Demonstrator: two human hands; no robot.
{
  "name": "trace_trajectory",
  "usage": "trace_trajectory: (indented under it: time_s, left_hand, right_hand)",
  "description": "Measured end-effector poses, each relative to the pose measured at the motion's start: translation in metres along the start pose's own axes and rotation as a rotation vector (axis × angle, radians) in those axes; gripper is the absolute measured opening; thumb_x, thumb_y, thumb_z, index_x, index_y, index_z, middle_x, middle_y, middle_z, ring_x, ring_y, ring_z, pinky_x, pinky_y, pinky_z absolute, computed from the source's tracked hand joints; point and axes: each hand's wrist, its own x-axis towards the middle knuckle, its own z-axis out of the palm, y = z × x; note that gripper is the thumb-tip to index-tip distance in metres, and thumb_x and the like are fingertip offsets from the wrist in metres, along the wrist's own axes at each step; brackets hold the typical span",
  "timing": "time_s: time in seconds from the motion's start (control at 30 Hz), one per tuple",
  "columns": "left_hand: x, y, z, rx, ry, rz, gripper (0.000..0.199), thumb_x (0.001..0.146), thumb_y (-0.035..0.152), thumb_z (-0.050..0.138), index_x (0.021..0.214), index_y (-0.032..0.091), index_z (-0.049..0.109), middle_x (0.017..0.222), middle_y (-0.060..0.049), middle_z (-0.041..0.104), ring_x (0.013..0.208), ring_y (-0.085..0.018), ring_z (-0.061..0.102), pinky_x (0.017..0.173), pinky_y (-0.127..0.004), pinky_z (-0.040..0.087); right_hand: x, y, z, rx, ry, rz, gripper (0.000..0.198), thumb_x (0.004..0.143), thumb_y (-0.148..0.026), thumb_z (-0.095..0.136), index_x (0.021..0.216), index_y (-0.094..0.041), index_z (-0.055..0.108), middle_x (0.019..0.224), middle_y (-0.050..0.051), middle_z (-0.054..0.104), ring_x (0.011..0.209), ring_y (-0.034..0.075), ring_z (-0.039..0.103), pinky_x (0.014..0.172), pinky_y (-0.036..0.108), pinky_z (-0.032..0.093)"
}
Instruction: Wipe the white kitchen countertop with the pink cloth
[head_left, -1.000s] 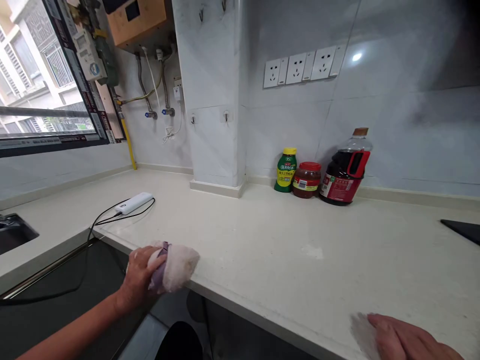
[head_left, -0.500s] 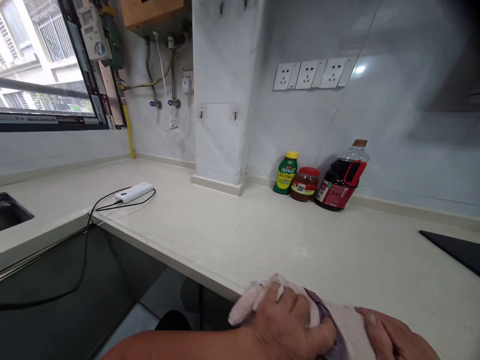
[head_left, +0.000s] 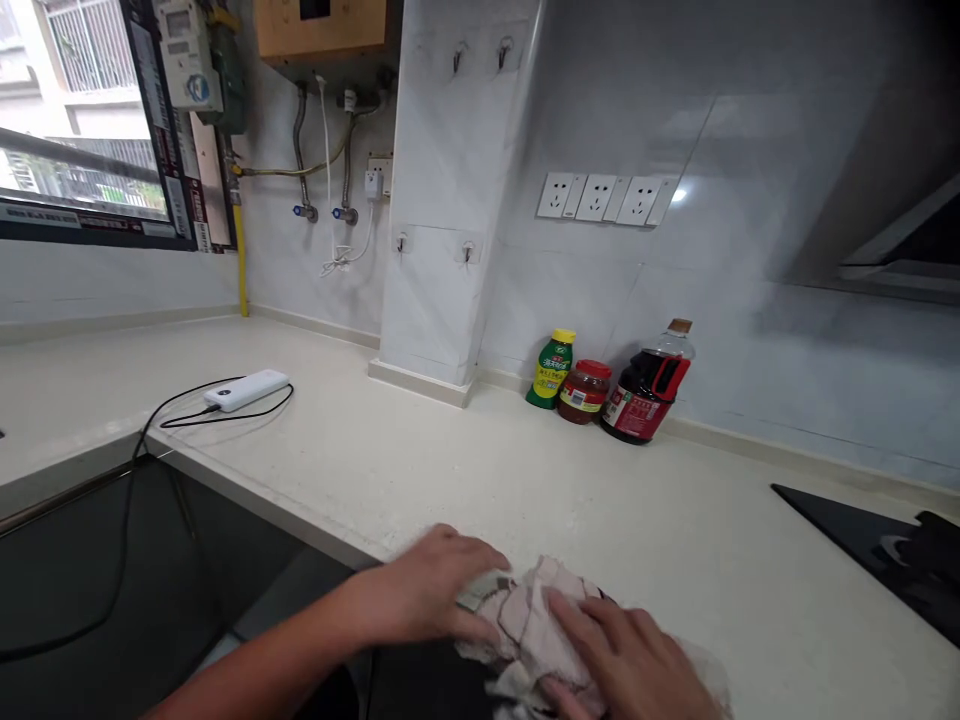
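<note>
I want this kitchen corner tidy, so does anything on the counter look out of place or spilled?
Yes: what looks like a white power bank lies on the countertop, odd for a kitchen, and its black cable trails over the edge, where it could snag. I see no clear spill.

Beyond the right hand, near the wall, stand a yellow-capped green bottle, a red-lidded jar and a large red-handled dark bottle, all below a row of white sockets. Right of that hand lies a black hob. Beyond and left of the left hand, a white device lies with a black cable.
</note>
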Motion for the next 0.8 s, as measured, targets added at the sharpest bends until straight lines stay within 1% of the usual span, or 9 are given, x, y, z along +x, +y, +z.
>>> trace_trajectory:
  time_s: [0.07, 0.13, 0.23, 0.33, 0.43, 0.53, 0.6, 0.7, 0.8]
  left_hand:
    - [-0.011, -0.028, -0.023, 0.005, 0.115, -0.179, 0.045, 0.089, 0.052, 0.067, 0.128, 0.03, 0.064, 0.12, -0.005, 0.072, 0.11, -0.025, 0.067, 0.094, -0.036, 0.052]
    - [-0.017, -0.051, -0.04, 0.037, 0.241, -0.314, 0.04, 0.091, 0.052, 0.064, 0.123, 0.029, 0.067, 0.118, -0.004, 0.073, 0.11, -0.026, 0.067, 0.095, -0.037, 0.053]
    - [-0.017, -0.074, -0.05, 0.018, 0.351, -0.399, 0.035, 0.093, 0.05, 0.058, 0.115, 0.025, 0.069, 0.113, -0.004, 0.074, 0.105, -0.024, 0.069, 0.093, -0.036, 0.054]
    - [-0.015, -0.085, -0.049, -0.045, 0.37, -0.407, 0.035, 0.094, 0.049, 0.054, 0.114, 0.024, 0.069, 0.115, -0.005, 0.073, 0.106, -0.023, 0.069, 0.093, -0.035, 0.055]
    - [-0.017, -0.093, -0.046, -0.048, 0.317, -0.433, 0.039, 0.096, 0.051, 0.048, 0.118, 0.026, 0.069, 0.119, -0.005, 0.072, 0.11, -0.024, 0.068, 0.096, -0.036, 0.053]
    - [-0.02, -0.101, -0.042, 0.057, 0.274, -0.424, 0.041, 0.096, 0.055, 0.046, 0.115, 0.029, 0.071, 0.119, -0.003, 0.073, 0.115, -0.026, 0.066, 0.101, -0.041, 0.049]
    - [-0.022, -0.105, -0.038, 0.125, 0.246, -0.406, 0.041, 0.095, 0.058, 0.046, 0.112, 0.031, 0.072, 0.119, -0.002, 0.073, 0.118, -0.027, 0.064, 0.103, -0.043, 0.046]
    - [-0.025, -0.109, -0.032, 0.181, 0.211, -0.408, 0.04, 0.096, 0.061, 0.046, 0.112, 0.034, 0.07, 0.123, -0.001, 0.071, 0.121, -0.028, 0.061, 0.103, -0.043, 0.043]
    - [-0.028, -0.113, -0.029, 0.225, 0.194, -0.386, 0.038, 0.094, 0.063, 0.051, 0.115, 0.036, 0.068, 0.127, -0.001, 0.069, 0.125, -0.03, 0.059, 0.103, -0.044, 0.041]
  right_hand:
    - [0.026, -0.019, 0.004, 0.035, -0.026, 0.003, 0.058, 0.076, -0.042, 0.073, 0.131, -0.032, 0.055, 0.109, 0.004, 0.07, 0.087, 0.027, 0.063, 0.063, 0.037, 0.045]
    - [0.056, -0.043, 0.007, 0.167, -0.117, 0.04, 0.05, 0.08, -0.035, 0.071, 0.127, -0.034, 0.056, 0.114, 0.003, 0.067, 0.094, 0.028, 0.06, 0.072, 0.04, 0.044]
    - [0.104, -0.077, 0.009, 0.379, -0.294, 0.042, 0.03, 0.091, -0.035, 0.06, 0.121, -0.033, 0.056, 0.117, 0.002, 0.063, 0.103, 0.027, 0.053, 0.086, 0.044, 0.041]
    - [0.143, -0.097, 0.014, 0.464, -0.366, -0.017, 0.025, 0.096, -0.04, 0.051, 0.118, -0.028, 0.056, 0.119, 0.003, 0.059, 0.109, 0.026, 0.048, 0.096, 0.045, 0.039]
    - [0.159, -0.097, 0.021, 0.478, -0.387, -0.021, 0.03, 0.098, -0.044, 0.047, 0.122, -0.029, 0.055, 0.121, 0.002, 0.059, 0.111, 0.024, 0.047, 0.099, 0.044, 0.038]
    - [0.155, -0.078, 0.027, 0.454, -0.403, 0.06, 0.028, 0.1, -0.042, 0.042, 0.123, -0.035, 0.056, 0.122, -0.001, 0.062, 0.11, 0.022, 0.049, 0.097, 0.043, 0.037]
    - [0.143, -0.052, 0.029, 0.405, -0.419, 0.156, 0.029, 0.1, -0.04, 0.041, 0.123, -0.034, 0.058, 0.123, -0.001, 0.063, 0.112, 0.023, 0.05, 0.096, 0.044, 0.036]
    - [0.109, 0.006, 0.029, 0.286, -0.448, 0.371, 0.034, 0.099, -0.042, 0.04, 0.124, -0.031, 0.059, 0.13, 0.003, 0.063, 0.116, 0.028, 0.052, 0.098, 0.05, 0.034]
    - [0.058, 0.08, 0.021, 0.134, -0.452, 0.669, 0.046, 0.098, -0.05, 0.037, 0.133, -0.026, 0.054, 0.131, 0.009, 0.063, 0.12, 0.032, 0.053, 0.103, 0.058, 0.03]
